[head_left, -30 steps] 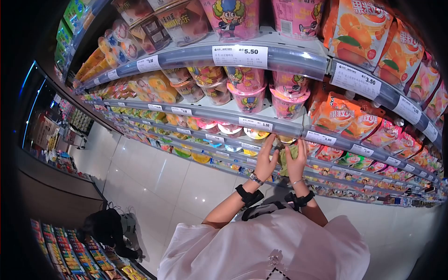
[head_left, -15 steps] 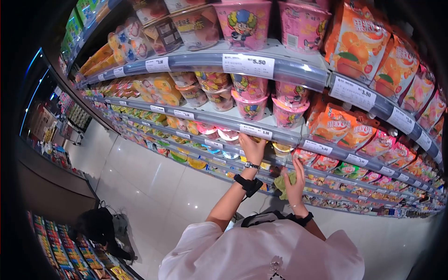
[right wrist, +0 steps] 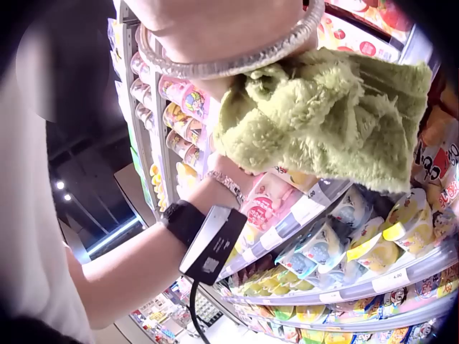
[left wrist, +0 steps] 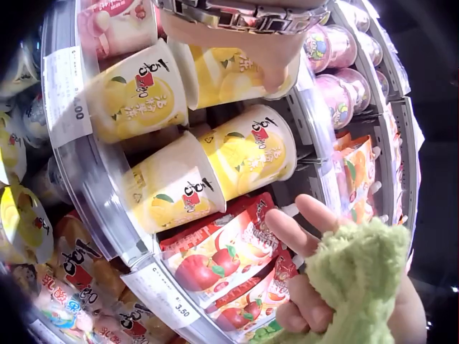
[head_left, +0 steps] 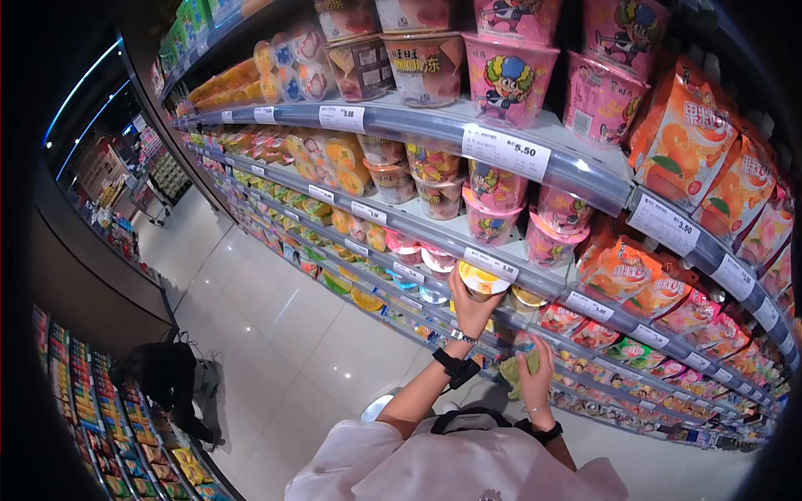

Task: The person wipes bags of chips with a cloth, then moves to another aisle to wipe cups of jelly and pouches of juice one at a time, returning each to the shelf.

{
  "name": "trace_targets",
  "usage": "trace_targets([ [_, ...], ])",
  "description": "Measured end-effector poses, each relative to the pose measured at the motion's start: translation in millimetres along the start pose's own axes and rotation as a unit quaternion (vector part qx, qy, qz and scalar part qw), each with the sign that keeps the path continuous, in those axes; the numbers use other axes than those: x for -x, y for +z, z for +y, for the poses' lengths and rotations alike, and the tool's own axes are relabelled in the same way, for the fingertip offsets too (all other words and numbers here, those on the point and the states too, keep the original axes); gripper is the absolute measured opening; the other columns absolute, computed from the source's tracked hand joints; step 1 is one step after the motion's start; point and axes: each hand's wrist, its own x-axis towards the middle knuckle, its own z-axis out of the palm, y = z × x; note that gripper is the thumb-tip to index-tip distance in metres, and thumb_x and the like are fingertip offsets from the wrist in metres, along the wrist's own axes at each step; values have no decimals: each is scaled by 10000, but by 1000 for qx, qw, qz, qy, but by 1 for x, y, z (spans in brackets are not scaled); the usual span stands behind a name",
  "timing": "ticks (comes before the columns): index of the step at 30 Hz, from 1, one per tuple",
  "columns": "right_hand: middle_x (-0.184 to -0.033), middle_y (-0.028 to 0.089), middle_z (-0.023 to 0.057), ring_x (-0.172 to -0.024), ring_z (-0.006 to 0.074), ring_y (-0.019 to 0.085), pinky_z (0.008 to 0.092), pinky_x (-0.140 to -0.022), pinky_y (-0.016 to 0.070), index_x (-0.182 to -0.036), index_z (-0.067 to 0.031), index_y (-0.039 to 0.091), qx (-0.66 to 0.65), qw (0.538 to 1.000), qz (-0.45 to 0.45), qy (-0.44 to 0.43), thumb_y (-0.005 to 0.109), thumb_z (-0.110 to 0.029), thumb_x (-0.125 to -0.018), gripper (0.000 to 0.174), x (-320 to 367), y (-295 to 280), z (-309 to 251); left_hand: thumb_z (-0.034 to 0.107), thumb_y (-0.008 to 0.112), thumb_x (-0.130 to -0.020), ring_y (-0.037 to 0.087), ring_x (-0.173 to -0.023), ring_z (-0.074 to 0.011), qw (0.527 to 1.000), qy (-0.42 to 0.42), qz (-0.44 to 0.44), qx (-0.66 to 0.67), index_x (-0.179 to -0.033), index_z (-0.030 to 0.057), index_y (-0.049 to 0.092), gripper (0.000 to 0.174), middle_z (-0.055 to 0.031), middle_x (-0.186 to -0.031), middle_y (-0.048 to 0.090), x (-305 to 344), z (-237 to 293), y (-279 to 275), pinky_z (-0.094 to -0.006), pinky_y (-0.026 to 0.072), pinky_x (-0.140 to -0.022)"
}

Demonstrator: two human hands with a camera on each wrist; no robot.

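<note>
My left hand [head_left: 473,311] grips a yellow-and-white cup [head_left: 482,280] at the edge of a middle shelf, under a price label. From the left wrist view, the hand [left wrist: 229,32] lies over that cup [left wrist: 228,80], its far side hidden; more yellow cups [left wrist: 247,154] stand beside and below it. My right hand [head_left: 537,380] is lower and to the right, holding a fuzzy green cloth [head_left: 511,377]. The cloth [left wrist: 358,276] lies in its palm with two fingers extended. It covers much of the right wrist view, where the cloth [right wrist: 323,122] hides the right fingers.
Pink tubs [head_left: 510,79] and orange pouches [head_left: 685,138] fill the upper shelves. Red apple pouches [left wrist: 215,265] lie next to the yellow cups. Shelf rails [head_left: 418,224] project toward me. A person in dark clothes [head_left: 167,380] is on the tiled floor [head_left: 276,334] at left.
My hands were close together near the cloth, then parted. The left went to the shelf and now has a cup at its edge; the right moved lower with the cloth. The head view has shifted.
</note>
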Motion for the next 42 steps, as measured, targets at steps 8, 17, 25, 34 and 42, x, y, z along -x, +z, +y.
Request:
trace_targets([
  [8,-1141,543,175,-1049,278,538,380,-897,424,-1195,-52,474,-80,992,100,-5,597,-133,-849,376,-10,-25,-19,107,842,-539,378,-1224,-253,977,-88,-51,186,-1351,22,201,1038,-143,-1312,329,61,-10,-56,-371,334,-1024],
  [17,-1321,457,192,-1254,315,418,519,-1042,258,-1237,-73,491,38,920,-218,-324,473,-42,-831,407,-46,3,-136,123,865,-539,393,-1235,-245,993,34,-30,111,-1342,33,190,1053,-163,-1352,322,92,36,-105,-392,370,-1007],
  [25,-1181,598,91,-1118,187,560,371,-971,385,-1157,-66,588,-55,854,-275,-439,483,-83,-823,351,19,17,-135,161,494,-908,449,-1182,-239,911,-186,104,354,-1357,29,237,534,-164,-1303,416,113,46,-146,-366,405,-987],
  [34,-1174,598,110,-1143,208,542,460,-1018,337,-1143,-48,593,-4,893,-257,-369,568,-38,-733,411,0,22,-152,120,808,-599,428,-1211,-358,999,-35,-20,7,-1349,-3,290,920,-215,-1318,424,136,55,-178,-416,331,-1023],
  [42,-1097,639,97,-1062,230,596,424,-962,428,-1121,-61,605,-152,857,-362,-334,512,67,-670,478,17,17,-132,98,748,-687,451,-1190,-256,991,-127,44,8,-1411,-8,183,924,-175,-1306,421,125,56,-201,-355,361,-1002],
])
